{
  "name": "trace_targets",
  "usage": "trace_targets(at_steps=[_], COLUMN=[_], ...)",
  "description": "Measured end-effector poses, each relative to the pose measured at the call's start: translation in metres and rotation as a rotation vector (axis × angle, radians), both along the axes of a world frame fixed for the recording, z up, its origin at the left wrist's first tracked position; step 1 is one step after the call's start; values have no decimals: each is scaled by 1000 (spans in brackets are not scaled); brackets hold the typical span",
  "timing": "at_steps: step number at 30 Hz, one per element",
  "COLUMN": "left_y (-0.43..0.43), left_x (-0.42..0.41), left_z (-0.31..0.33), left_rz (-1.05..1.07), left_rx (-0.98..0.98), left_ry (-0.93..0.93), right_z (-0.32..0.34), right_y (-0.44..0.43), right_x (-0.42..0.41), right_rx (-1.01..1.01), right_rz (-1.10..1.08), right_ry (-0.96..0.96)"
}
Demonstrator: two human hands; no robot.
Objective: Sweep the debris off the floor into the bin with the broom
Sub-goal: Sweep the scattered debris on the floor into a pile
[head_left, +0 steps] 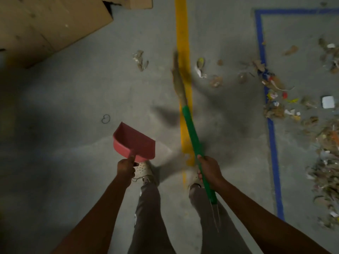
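My right hand (209,170) grips the green handle of a broom (192,136). Its brown bristles (178,79) are blurred and lie over the yellow floor line. My left hand (125,166) holds the handle of a red dustpan (134,142), which hangs above the floor in front of my left foot. Debris (275,99) of paper scraps, dry leaves and small coloured bits lies scattered to the right, thickest along the blue tape and at the right edge. A few loose scraps (140,59) lie left of the yellow line. No bin is in view.
A large cardboard box (45,24) stands at the upper left, with another piece of cardboard (135,2) behind it. A yellow line (182,33) runs up the concrete floor; blue tape (269,114) marks a rectangle on the right. A small black loop (106,119) lies on the floor. My shoes (145,171) stand below the dustpan.
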State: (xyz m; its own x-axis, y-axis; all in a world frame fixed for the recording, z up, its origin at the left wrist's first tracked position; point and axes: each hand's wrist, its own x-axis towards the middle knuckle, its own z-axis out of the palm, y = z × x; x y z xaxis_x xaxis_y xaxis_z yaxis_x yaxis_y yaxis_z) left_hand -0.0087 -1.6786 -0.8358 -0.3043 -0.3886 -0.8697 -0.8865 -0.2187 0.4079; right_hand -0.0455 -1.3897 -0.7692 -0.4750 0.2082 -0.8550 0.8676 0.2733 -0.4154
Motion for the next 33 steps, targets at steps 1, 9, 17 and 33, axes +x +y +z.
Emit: trace_targets(at_steps=[1, 9, 17, 33], left_y=[-18, -160, -227, -194], left_x=[5, 43, 40, -68], left_z=[0, -10, -28, -8], left_rz=[20, 172, 197, 118], left_rx=[-4, -50, -69, 17], left_ry=[-9, -65, -99, -23], right_z=[-1, -22, -68, -36], right_y=[-21, -186, -246, -139], right_x=[1, -1, -12, -96], right_rx=[-19, -191, -105, 334], right_rz=[61, 380, 200, -431], right_ry=[-13, -185, -347, -33])
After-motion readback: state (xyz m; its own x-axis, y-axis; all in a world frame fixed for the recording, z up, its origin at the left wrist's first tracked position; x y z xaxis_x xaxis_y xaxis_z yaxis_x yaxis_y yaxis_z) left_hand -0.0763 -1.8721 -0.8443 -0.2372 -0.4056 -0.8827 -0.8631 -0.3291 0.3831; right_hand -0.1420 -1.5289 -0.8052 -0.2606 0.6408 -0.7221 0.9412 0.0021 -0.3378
